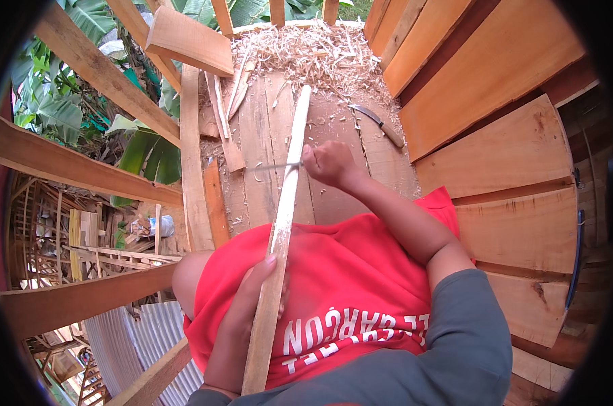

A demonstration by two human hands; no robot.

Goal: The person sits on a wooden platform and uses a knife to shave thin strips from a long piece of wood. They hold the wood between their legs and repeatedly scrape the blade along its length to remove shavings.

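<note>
A long, pale wooden stick (285, 203) slants up and away from my lap, its far part whittled whiter than its near end. My left hand (256, 287) is wrapped round its lower part, in front of my red shorts. Farther along, my right hand (330, 164) is closed in a fist on a knife (269, 166). The thin blade lies across the stick and points left; the fist hides the handle. To the right of the stick's far end, a second knife (384, 128) with a curved blade and wooden handle rests on the floor.
Curly wood shavings (313, 57) are heaped at the far end of the plank floor (252, 122). A wooden block (189, 42) stands at the far left, near loose wood pieces (231, 152). Slatted railing (83, 159) runs along the left, a plank wall (496, 162) along the right.
</note>
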